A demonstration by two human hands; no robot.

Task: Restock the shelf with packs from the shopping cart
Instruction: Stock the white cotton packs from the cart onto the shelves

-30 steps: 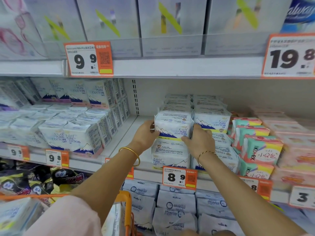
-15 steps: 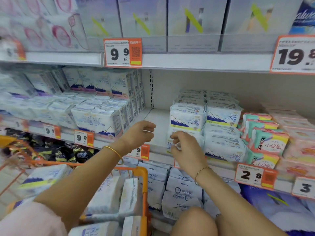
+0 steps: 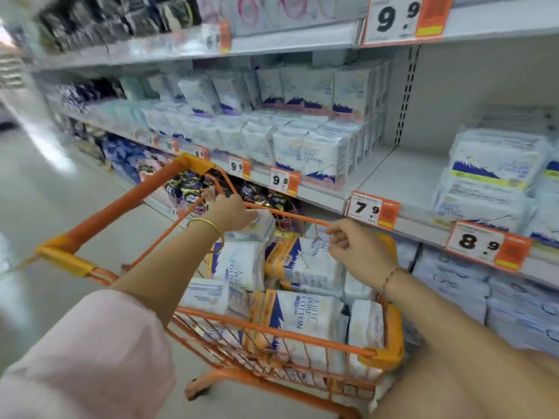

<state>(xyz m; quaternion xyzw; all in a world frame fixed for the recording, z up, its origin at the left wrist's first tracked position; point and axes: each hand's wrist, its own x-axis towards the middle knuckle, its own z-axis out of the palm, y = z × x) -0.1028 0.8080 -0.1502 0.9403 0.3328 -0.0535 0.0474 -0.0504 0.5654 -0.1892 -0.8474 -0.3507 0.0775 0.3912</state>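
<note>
At the orange wire cart's (image 3: 127,204) far end, a soft, glossy white pack (image 3: 258,228) lay flat, its long axis toward the shelf (image 3: 402,176). The left hand (image 3: 230,211) touched it, though its hold was unclear. The right hand (image 3: 360,252) hovered above the cart, loosely curled and empty.

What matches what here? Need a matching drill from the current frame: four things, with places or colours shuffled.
Things:
1. left hand
2. shopping cart
3. 7.9 price tag
4. bangle

Place or colour:
a. gold, round the left wrist
b. on a pack at the cart's far end
c. orange wire frame
d. front edge of the shelf, below its bare stretch

Pairs: 1-b, 2-c, 3-d, 4-a
</note>
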